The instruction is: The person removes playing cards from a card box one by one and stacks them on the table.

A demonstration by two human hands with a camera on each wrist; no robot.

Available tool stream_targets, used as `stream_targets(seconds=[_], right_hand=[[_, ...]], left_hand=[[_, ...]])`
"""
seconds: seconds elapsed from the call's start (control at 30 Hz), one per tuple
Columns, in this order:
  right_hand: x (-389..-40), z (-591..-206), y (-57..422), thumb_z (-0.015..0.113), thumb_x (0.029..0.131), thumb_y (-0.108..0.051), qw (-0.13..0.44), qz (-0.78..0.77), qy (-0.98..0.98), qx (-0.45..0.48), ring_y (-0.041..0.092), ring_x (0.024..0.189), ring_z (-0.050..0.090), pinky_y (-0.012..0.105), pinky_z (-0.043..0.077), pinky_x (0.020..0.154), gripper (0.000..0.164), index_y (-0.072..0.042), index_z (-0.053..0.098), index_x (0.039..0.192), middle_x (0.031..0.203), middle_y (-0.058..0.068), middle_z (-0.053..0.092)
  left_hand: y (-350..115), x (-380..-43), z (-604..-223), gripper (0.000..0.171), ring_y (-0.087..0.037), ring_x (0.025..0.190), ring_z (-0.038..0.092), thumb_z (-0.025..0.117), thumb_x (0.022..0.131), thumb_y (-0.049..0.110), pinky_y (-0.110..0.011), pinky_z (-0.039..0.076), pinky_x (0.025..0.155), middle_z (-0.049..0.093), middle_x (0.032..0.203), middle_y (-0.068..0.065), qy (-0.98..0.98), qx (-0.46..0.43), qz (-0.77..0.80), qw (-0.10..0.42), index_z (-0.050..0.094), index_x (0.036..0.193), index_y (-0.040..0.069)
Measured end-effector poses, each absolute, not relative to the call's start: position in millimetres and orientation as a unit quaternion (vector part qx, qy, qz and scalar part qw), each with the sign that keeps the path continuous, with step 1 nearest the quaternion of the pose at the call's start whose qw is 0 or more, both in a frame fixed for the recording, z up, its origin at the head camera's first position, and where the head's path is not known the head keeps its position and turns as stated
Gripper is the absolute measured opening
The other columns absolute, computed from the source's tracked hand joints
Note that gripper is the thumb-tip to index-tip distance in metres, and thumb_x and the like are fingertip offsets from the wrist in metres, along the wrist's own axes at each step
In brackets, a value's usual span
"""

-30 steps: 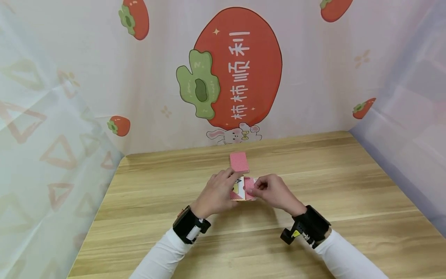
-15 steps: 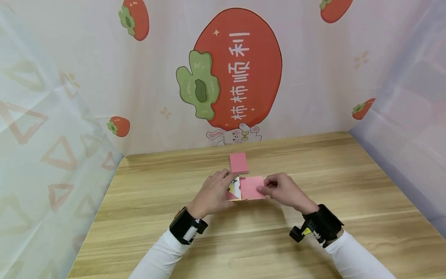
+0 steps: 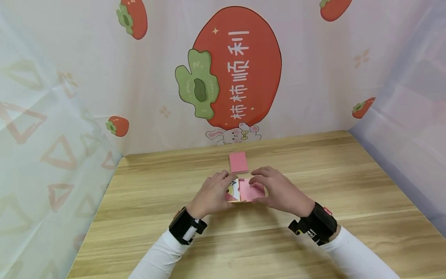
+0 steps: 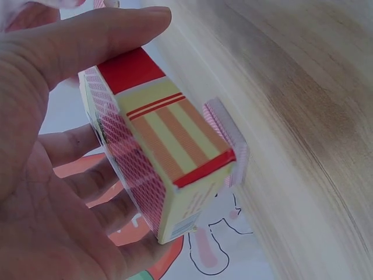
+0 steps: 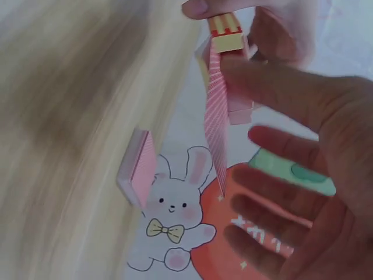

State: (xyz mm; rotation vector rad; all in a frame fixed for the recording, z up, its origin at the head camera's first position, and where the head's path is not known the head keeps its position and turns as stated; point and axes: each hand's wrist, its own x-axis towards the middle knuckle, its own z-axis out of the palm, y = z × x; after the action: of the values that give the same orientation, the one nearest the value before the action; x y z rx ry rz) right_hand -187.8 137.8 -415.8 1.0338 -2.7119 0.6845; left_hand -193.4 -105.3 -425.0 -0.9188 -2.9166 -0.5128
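My left hand (image 3: 214,192) grips a playing card box (image 3: 232,192), thumb and fingers on opposite sides. In the left wrist view the card box (image 4: 169,128) has a striped orange and cream side with red ends. Pink-patterned playing cards (image 3: 252,190) stick out of its right end. My right hand (image 3: 280,190) is around these cards, its index finger above them and its thumb by the near edge. In the right wrist view the right thumb overlaps the cards (image 5: 215,122), while the other fingers (image 5: 277,201) are spread and apart from them.
A stack of pink-backed cards (image 3: 239,162) lies on the wooden table (image 3: 167,174) just beyond my hands. Behind the table hangs a white backdrop (image 3: 299,97) with persimmon and rabbit drawings.
My right hand pulled the cards rightward out of the box, then let go of their outer end and moved left over them with fingers spread. The left hand shifted slightly left, still holding the box.
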Motion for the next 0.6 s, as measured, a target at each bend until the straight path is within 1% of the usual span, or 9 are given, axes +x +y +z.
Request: stream_targets(seconds=[0.13,0.27,0.4,0.6], right_hand=[[-190.0,-416.3,133.4,0.094,0.071,-0.022,0.071,0.200,-0.890,0.403,0.036,0.129,0.054,0.049,0.047,0.102,0.049,-0.007,0.073,0.112,0.133,0.017,0.063],[-192.1,-417.8,130.2,0.095,0.071,-0.022,0.068,0.179,-0.887,0.421,0.035,0.129,0.055,0.049,0.046,0.104,0.049,-0.007,0.074,0.113,0.131,0.017,0.064],[-192.7,-418.7,128.5,0.094,0.072,-0.019,0.061,0.171,-0.888,0.423,0.033,0.125,0.058,0.048,0.048,0.101,0.046,-0.008,0.076,0.113,0.130,0.016,0.065],[-192.5,-421.2,129.9,0.091,0.076,-0.019,0.053,0.160,-0.886,0.431,0.030,0.121,0.061,0.043,0.053,0.094,0.044,-0.008,0.075,0.116,0.132,0.016,0.063]], left_hand=[[-106.4,-194.0,-426.6,0.072,-0.020,0.101,0.055,0.094,0.069,0.028,-0.042,0.047,0.082,0.059,0.113,-0.002,-0.939,-0.304,-0.160,0.027,0.061,0.131,0.012],[-107.5,-193.1,-427.5,0.072,-0.021,0.103,0.056,0.094,0.069,0.028,-0.042,0.047,0.082,0.059,0.114,-0.002,-0.937,-0.309,-0.158,0.032,0.061,0.130,0.012],[-108.0,-192.2,-427.4,0.073,-0.022,0.105,0.056,0.095,0.068,0.027,-0.043,0.048,0.084,0.059,0.116,-0.002,-0.937,-0.307,-0.161,0.028,0.061,0.131,0.012],[-109.3,-192.4,-427.5,0.075,-0.023,0.107,0.056,0.095,0.068,0.027,-0.043,0.048,0.085,0.059,0.117,-0.003,-0.938,-0.304,-0.162,0.027,0.061,0.133,0.011]])
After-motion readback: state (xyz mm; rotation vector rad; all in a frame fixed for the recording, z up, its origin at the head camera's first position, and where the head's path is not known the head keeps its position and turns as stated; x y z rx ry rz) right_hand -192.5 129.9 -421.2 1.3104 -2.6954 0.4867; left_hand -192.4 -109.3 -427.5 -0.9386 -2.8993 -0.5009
